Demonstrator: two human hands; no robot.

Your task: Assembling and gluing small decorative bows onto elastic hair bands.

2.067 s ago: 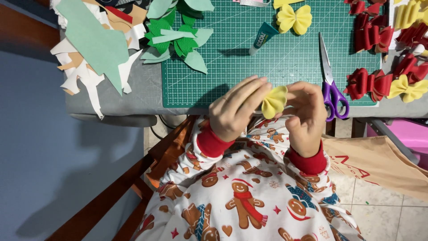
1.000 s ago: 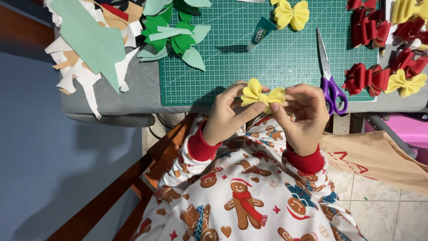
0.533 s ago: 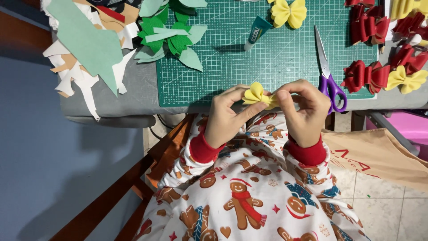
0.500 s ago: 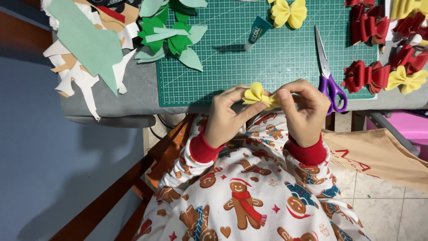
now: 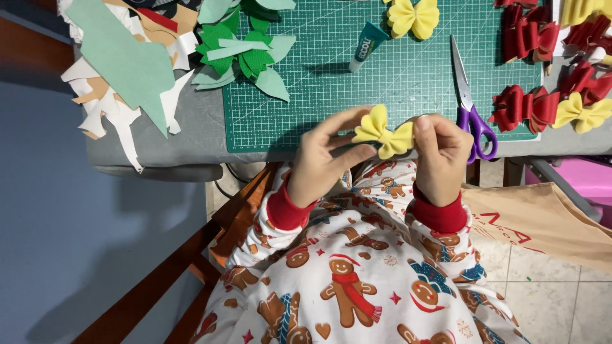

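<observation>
A small yellow felt bow point(image 5: 383, 132) is pinched between both my hands just in front of the table's near edge. My left hand point(image 5: 324, 159) grips its left lobe with thumb and fingers. My right hand point(image 5: 440, 153) holds the right lobe from the other side. Behind them lies the green cutting mat point(image 5: 395, 83), with a finished yellow bow point(image 5: 413, 16) at its far edge.
Purple-handled scissors point(image 5: 470, 102) lie on the mat by my right hand. A glue tube point(image 5: 366, 44) lies mid-mat. Green felt leaves point(image 5: 245, 54) and paper scraps point(image 5: 121, 70) sit left; red bows point(image 5: 526, 105) and yellow bows point(image 5: 583, 111) sit right. A wooden chair frame point(image 5: 191, 267) and a tan bag point(image 5: 548, 216) are below.
The folded yellow felt piece was turned and spread into a bow shape. Both hands rose slightly toward the mat's edge and now hold it by each lobe.
</observation>
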